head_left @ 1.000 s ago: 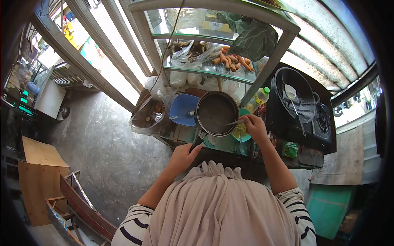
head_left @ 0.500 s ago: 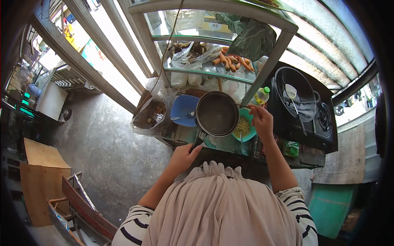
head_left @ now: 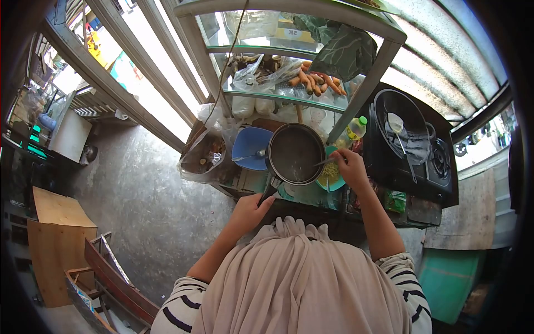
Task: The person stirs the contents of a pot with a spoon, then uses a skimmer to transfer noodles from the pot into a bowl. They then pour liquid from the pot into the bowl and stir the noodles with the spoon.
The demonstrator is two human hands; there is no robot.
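Observation:
My left hand is closed around the black handle of a saucepan, which has dull liquid inside. In my right hand, fingers pinch a thin metal utensil whose far end reaches over the pan's right rim; its tip is not clear. Partly under that hand is a turquoise bowl with yellowish shreds and a spoon in it. Left of the pan sits a blue bowl with a metal spoon resting inside.
A gas stove with a large wok stands on the right. Behind the pan rises a glass cabinet holding carrots. Beside the blue bowl is a plastic bag, and a green-capped bottle stands near the stove.
My right hand has shifted slightly down and left, and the utensil's end has come lower along the pan's right side. My left hand keeps its grip on the handle.

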